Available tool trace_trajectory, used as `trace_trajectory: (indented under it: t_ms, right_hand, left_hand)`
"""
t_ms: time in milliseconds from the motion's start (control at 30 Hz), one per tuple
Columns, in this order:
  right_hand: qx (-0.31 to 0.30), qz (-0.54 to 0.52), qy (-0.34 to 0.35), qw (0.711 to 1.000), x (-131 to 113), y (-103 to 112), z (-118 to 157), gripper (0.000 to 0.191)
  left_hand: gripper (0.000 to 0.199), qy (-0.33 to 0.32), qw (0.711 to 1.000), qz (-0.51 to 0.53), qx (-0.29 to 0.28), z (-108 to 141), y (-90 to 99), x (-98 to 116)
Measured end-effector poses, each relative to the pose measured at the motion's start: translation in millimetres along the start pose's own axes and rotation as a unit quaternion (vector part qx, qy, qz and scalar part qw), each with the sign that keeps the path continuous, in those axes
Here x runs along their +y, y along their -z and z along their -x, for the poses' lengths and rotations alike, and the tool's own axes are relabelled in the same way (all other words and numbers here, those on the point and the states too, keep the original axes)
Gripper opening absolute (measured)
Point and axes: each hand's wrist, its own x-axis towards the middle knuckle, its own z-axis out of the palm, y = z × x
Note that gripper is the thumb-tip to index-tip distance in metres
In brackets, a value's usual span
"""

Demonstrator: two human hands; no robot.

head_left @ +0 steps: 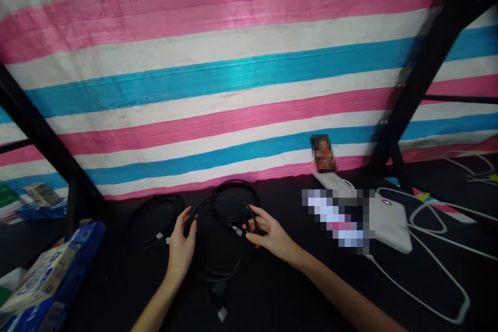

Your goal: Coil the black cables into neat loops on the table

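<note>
A loop of black cable [230,274] hangs between my two hands, with a dark plug and a pale-tipped connector [222,314] at its lower end. My left hand [183,241] pinches the loop's left side between thumb and fingers. On the opposite side my right hand [271,233] has its fingers closed round the cable. Behind, a second coiled black cable [233,182] lies on the black table [124,280], its connector [237,230] seen through the held loop. A third coil [134,218] rests left of my left hand, with pale connector tips.
Blue and white packages [58,275] lie at the left. To the right are a pixelated device [338,220], a white box [391,223], a power strip [330,182] and white cables [420,290]. Black frame posts [412,83] stand before a striped sheet [233,72].
</note>
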Motion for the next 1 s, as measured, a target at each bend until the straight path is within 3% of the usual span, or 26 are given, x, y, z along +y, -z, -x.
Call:
trace_trajectory:
  t_ms: [133,367,633,1000]
  right_hand:
    - [-0.002,-0.040,-0.009,0.999,-12.5,1.8,2.3,0.056]
    - [0.022,-0.108,-0.047,0.993,-23.7,4.9,4.5,0.036]
    - [0.102,-0.124,-0.057,0.985,-22.0,8.5,0.3,0.036]
    - [0.139,-0.089,-0.017,0.986,-17.2,12.1,-2.3,0.042]
  left_hand:
    - [0.050,0.031,0.995,0.091,-0.005,-2.1,0.2,4.8]
    - [0.054,0.036,0.994,0.101,0.017,0.2,-0.4,12.7]
    - [0.048,0.080,0.984,0.159,0.028,0.9,-2.2,16.7]
    - [0.051,0.055,0.987,0.148,0.008,5.3,-1.6,30.4]
